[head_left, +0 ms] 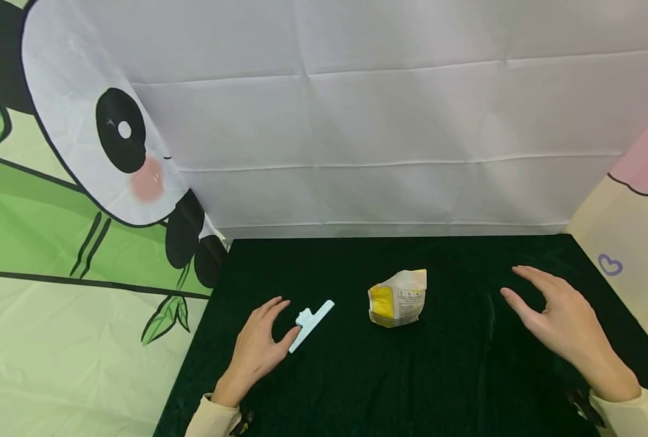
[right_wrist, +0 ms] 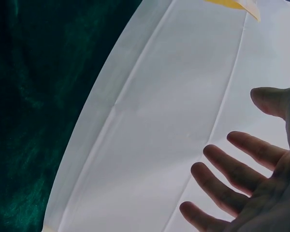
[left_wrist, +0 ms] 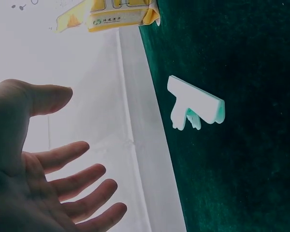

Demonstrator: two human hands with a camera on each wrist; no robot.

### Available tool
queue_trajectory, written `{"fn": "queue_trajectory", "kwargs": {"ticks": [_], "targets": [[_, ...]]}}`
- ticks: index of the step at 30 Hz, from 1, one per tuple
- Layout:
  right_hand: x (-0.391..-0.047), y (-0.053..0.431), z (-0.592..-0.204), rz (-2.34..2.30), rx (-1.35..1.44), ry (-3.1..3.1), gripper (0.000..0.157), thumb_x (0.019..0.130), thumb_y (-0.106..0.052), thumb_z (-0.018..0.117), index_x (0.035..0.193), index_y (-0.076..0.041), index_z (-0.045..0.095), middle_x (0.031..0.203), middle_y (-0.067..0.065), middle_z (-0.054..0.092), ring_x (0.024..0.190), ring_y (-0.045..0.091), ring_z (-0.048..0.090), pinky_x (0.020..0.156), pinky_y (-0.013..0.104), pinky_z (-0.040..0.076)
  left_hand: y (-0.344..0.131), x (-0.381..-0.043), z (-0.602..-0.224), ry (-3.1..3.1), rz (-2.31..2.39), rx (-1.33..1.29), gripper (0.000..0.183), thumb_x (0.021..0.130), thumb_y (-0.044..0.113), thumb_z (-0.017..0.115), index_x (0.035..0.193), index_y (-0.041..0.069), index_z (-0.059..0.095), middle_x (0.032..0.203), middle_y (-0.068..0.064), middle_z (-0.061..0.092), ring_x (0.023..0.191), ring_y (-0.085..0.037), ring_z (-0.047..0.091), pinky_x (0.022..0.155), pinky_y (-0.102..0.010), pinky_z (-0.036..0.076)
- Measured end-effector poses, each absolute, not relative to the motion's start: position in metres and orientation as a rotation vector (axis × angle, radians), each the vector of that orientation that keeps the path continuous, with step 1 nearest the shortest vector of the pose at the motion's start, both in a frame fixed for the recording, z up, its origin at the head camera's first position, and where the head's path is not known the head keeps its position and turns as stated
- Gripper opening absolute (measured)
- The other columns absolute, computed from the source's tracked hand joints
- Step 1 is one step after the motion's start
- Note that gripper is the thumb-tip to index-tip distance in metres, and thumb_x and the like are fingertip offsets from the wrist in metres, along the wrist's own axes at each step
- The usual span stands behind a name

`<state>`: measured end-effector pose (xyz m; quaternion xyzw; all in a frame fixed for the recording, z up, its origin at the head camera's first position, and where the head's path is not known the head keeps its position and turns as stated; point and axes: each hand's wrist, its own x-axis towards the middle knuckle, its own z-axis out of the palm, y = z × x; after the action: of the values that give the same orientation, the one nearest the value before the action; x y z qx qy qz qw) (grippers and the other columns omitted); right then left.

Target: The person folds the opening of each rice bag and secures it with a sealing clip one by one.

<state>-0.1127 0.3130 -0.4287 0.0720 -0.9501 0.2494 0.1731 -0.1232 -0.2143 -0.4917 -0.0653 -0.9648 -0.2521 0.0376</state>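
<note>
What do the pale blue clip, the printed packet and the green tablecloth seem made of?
Pale blue bag clip: probably smooth, hard plastic, given its even color and crisp, straight edges.
Printed packet: thin plastic film or coated paper, judging by its creases; which one is unclear.
Dark green tablecloth: apparently velvety fabric, matte with lighter brushed streaks.

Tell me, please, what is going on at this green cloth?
A person has both hands out over the dark green cloth, holding nothing. The left hand is open beside a pale clip, and the left wrist view shows a gap between them. The right hand is open off to the right, apart from everything. A yellow and white packet sits between the hands, with the clip not on it.
</note>
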Motion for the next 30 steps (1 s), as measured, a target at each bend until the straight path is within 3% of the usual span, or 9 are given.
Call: {"fn": "queue_trajectory", "kwargs": {"ticks": [30], "targets": [[-0.116,0.294,-0.429,0.773,0.257,-2.644,0.051,0.100,-0.026,0.076,0.143,-0.003,0.062,0.144,0.031,0.062,0.126,0.055,0.057,0.093,0.075,0.045,-0.212,-0.119,-0.501,-2.980,-0.845,-0.168,0.060,0.097,0.042,0.077,0.150,0.020,0.060,0.161,-0.009,0.052,0.148,-0.037,0.050,0.114,-0.065,0.045]]}}
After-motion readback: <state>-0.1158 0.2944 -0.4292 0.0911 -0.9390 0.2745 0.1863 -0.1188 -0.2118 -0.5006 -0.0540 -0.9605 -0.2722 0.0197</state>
